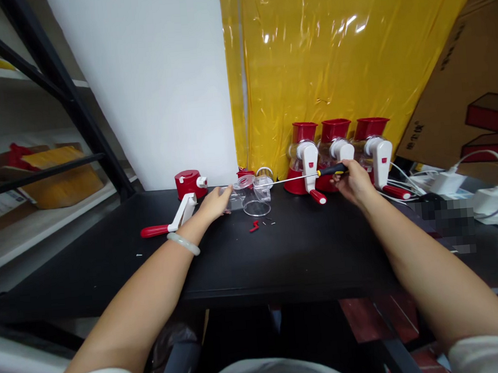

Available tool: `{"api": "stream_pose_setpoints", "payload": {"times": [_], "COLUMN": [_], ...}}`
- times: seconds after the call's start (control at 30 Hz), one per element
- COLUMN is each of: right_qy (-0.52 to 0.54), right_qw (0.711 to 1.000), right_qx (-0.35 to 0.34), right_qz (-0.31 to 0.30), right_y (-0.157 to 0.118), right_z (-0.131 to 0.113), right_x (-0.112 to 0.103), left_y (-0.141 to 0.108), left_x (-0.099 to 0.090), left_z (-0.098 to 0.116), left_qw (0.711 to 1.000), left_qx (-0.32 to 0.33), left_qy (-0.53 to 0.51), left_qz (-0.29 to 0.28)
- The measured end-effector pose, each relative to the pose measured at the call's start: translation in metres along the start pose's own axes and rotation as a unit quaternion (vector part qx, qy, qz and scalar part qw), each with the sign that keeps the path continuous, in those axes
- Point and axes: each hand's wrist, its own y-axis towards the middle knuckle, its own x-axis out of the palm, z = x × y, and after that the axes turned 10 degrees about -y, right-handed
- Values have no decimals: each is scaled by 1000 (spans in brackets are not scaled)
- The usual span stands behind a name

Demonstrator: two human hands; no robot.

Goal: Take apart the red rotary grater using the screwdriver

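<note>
My left hand is closed on the left side of a clear plastic grater housing, which lies on the black table. In my right hand is a screwdriver with a black and yellow handle. Its long shaft points left, and the tip reaches the right side of the clear housing; whether it touches a screw is too small to tell. Small red parts and tiny screws lie in front of the housing. Left of my left hand sit a red base part and a white crank with a red handle.
Three red and white rotary graters stand in a row at the back right. White chargers and cables lie on the right end of the black table. A shelf rack rises at left, a cardboard box at right.
</note>
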Motion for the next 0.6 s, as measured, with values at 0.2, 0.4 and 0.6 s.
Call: {"api": "stream_pose_setpoints", "payload": {"times": [0.2, 0.4, 0.6], "right_qy": [33, 40, 45], "right_qw": [999, 999, 999], "right_qx": [25, 28, 19], "right_qz": [2, -7, -14], "right_y": [0, -4, -3], "right_z": [2, -1, -4], "right_x": [0, -1, -4], "left_y": [3, 5, 1], "left_x": [-1, 0, 0], "left_z": [-4, -5, -1], "left_qw": [1000, 999, 1000], "left_qx": [22, 27, 10], "left_qy": [13, 24, 6], "left_qz": [5, 8, 0]}}
